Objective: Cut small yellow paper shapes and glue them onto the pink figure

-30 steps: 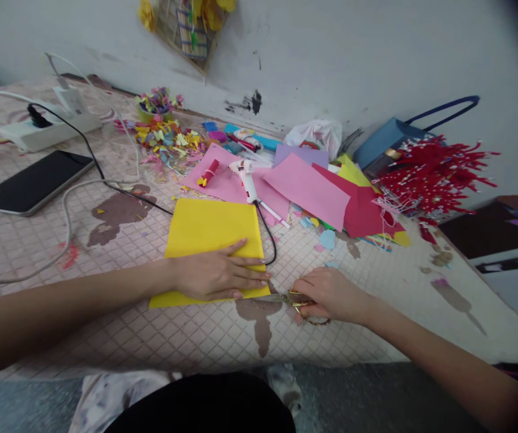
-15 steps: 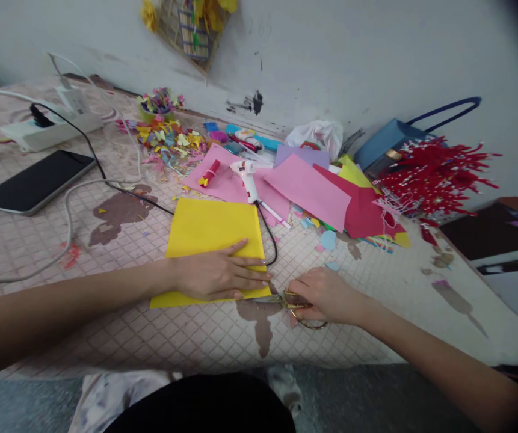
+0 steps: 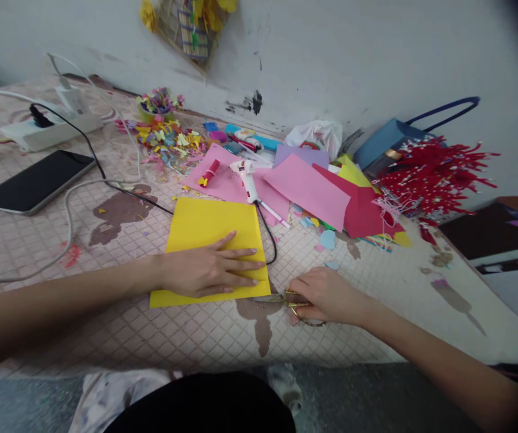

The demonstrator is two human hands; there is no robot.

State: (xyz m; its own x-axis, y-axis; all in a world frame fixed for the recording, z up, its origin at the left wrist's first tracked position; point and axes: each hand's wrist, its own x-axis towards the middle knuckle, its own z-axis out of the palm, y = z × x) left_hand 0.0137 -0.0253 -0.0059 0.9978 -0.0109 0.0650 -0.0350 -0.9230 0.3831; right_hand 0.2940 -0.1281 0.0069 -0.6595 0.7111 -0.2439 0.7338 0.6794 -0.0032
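My left hand (image 3: 209, 269) lies flat on a yellow sheet of paper (image 3: 213, 222), its fingers spread toward the sheet's right edge. A narrow strip along that right edge looks folded or creased. My right hand (image 3: 324, 294) is wrapped around the gold handles of a pair of scissors (image 3: 278, 298). Their blades point left, close to the paper's lower right corner. Whether the blades touch the paper I cannot tell. Behind the sheet a white glue gun (image 3: 246, 180) rests on pink paper, its black cord running down beside the yellow sheet.
A black tablet (image 3: 35, 180), a power strip (image 3: 51, 129) and several cables occupy the left. Paper scraps (image 3: 172, 141) are heaped at the back. Pink sheets (image 3: 308, 189), a red sheet (image 3: 364, 210) and a bundle of red stems (image 3: 430, 174) lie to the right, near a blue bag (image 3: 378, 141).
My left hand has slid slightly left on the yellow sheet, its fingers spreading wider and drawing back from the right edge. My right hand and the scissors have barely moved.
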